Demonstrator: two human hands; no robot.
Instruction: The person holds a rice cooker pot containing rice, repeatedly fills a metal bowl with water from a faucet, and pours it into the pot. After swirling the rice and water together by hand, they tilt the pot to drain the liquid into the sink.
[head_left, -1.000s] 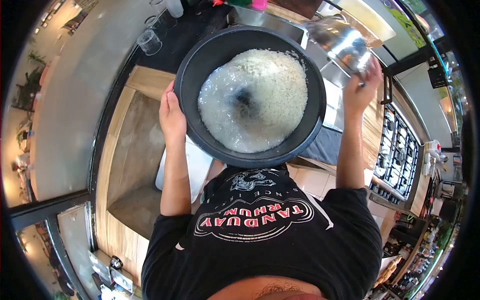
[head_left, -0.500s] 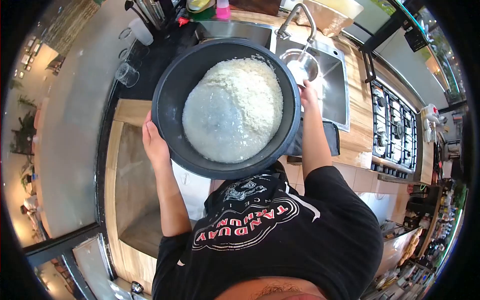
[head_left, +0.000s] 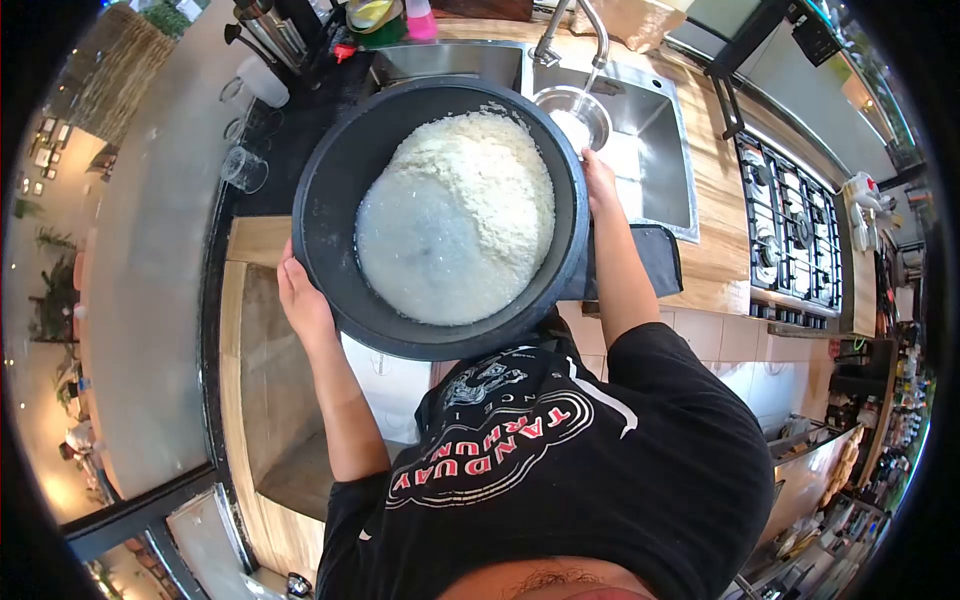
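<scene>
A large dark pot (head_left: 325,215) fills the middle of the view, held up in front of my torso. Wet white rice (head_left: 515,190) is heaped along its right side, with cloudy water (head_left: 420,245) covering the left. My left hand (head_left: 305,300) presses on the pot's left wall, its fingers partly hidden underneath. At the opposite side, my right hand (head_left: 600,185) grips the pot's wall, thumb near the rim. Just beyond that thumb, a metal bowl (head_left: 598,118) with something whitish inside sits in the sink (head_left: 655,185) below the faucet (head_left: 603,45).
Glasses (head_left: 243,170) stand on the black counter at left. A gas stove (head_left: 795,220) is on the right, past the wooden counter (head_left: 715,190). A dark cloth-like item (head_left: 650,260) hangs by the sink's front edge. A pink container (head_left: 420,20) stands behind.
The pot and both hands have shifted slightly left in view. Its heaped rice and cloudy water look much the same. The right hand now appears a little farther from the metal bowl.
</scene>
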